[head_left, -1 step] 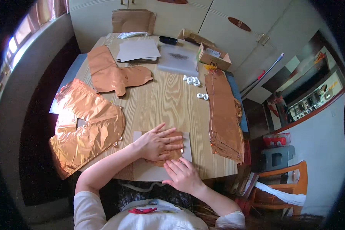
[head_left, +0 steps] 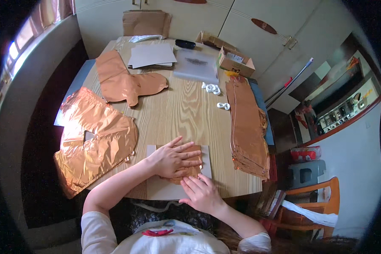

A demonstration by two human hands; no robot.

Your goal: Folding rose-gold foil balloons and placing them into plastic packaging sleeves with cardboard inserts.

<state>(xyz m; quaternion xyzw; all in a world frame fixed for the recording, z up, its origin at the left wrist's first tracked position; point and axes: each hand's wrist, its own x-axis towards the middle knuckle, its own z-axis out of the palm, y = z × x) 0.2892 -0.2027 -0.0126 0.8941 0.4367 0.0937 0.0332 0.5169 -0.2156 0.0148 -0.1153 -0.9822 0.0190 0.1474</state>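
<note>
Close to the table's front edge, a folded copper-coloured foil sheet [head_left: 193, 171] lies on a pale grey card [head_left: 156, 191]. My left hand [head_left: 172, 160] rests flat across the foil, fingers stretched to the right. At the foil's lower right edge is my right hand [head_left: 201, 194], its fingers extended and touching the foil and card. Much of the folded foil is hidden beneath both hands. To the left, a shiny copper foil balloon [head_left: 108, 129] lies flat, with another flat copper foil balloon [head_left: 122, 80] beyond it.
A stack of flat copper foil pieces [head_left: 247, 127] lies along the table's right side. White ribbon rolls [head_left: 211, 88] sit near it. At the back are a stack of grey cards [head_left: 152, 55], a clear plastic bag [head_left: 194, 70] and an open cardboard box [head_left: 236, 63]. An orange wooden chair [head_left: 332, 199] stands right.
</note>
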